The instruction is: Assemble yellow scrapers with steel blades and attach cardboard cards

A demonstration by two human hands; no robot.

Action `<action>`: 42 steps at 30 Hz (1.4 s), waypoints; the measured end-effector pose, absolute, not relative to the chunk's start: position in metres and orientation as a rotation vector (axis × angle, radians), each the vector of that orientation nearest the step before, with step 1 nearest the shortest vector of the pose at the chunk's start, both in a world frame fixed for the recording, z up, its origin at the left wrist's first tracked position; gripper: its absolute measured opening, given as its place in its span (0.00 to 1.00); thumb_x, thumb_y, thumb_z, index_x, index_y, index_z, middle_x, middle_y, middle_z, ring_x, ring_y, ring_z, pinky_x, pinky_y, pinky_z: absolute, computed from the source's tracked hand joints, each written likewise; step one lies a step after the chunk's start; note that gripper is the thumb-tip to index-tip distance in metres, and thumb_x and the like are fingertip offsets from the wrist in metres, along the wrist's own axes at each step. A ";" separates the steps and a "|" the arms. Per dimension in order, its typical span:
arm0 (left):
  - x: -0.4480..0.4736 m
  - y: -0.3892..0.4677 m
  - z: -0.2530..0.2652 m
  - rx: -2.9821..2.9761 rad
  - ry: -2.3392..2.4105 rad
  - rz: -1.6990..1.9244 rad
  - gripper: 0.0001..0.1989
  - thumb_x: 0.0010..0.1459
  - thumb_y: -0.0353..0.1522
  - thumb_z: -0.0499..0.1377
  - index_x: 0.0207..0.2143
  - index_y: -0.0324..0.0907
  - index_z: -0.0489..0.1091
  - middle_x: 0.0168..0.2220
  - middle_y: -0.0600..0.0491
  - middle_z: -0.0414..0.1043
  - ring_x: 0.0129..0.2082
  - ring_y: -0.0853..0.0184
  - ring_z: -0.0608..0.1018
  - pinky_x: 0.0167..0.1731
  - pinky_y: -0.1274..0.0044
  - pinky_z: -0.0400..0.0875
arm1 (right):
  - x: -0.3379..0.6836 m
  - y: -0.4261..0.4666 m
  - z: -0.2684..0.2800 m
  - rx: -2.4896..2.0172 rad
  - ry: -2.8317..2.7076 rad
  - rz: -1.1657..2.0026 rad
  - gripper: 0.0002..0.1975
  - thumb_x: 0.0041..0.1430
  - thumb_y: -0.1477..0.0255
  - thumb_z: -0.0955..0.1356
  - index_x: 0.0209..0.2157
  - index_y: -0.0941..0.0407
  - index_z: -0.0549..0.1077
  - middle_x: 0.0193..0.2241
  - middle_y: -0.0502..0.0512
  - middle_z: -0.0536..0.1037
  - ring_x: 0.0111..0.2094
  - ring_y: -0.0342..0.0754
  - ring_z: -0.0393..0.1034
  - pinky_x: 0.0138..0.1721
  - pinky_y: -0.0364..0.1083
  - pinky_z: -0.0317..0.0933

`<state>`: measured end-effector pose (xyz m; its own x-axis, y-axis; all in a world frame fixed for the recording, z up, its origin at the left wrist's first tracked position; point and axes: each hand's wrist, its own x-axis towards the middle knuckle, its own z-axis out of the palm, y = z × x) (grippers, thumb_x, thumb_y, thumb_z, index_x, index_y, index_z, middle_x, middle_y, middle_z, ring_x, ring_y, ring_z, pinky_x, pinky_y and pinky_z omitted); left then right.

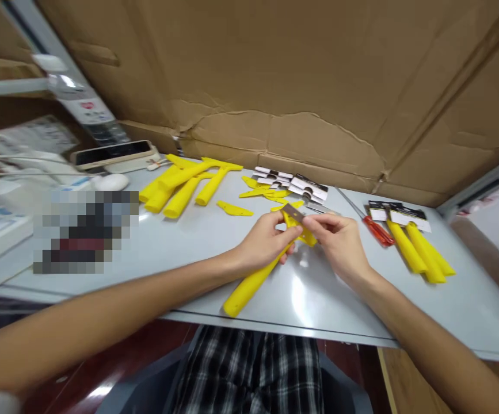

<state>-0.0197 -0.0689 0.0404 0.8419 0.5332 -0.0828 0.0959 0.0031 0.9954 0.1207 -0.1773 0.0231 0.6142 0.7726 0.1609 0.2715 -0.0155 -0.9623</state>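
My left hand (267,241) is wrapped round a yellow plastic scraper handle (249,289), tilted with its round end toward the table's front edge. Across the wide head of the handle lies a flat brownish metal blade (293,213) with small holes. The fingers of my right hand (339,238) pinch the blade's right end. Whether the blade is seated flat on the head cannot be made out. Just beyond my hands lie loose yellow blade covers (235,209), several packs with black-and-white cards (309,187) and a shiny metal piece (318,208).
More yellow handles (184,192) are piled on the left of the grey table (180,253). A red-handled screwdriver (377,232) and carded yellow scrapers (422,253) lie right. A phone (113,154), white mouse (111,182) and water bottle (83,103) stand back left. Cardboard (266,69) walls the back.
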 end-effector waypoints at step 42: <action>-0.018 -0.065 0.046 1.404 0.557 0.420 0.06 0.69 0.26 0.57 0.36 0.39 0.68 0.23 0.58 0.70 0.15 0.76 0.70 0.14 0.81 0.64 | 0.131 -0.175 0.027 -1.489 -1.174 0.605 0.25 0.58 0.56 0.76 0.49 0.60 0.81 0.33 0.58 0.79 0.29 0.39 0.71 0.27 0.38 0.67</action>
<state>-0.0184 -0.0648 0.0457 0.8028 0.5848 -0.1161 0.0493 0.1290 0.9904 0.1313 -0.1753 0.0267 0.3807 0.8984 0.2188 0.3430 0.0826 -0.9357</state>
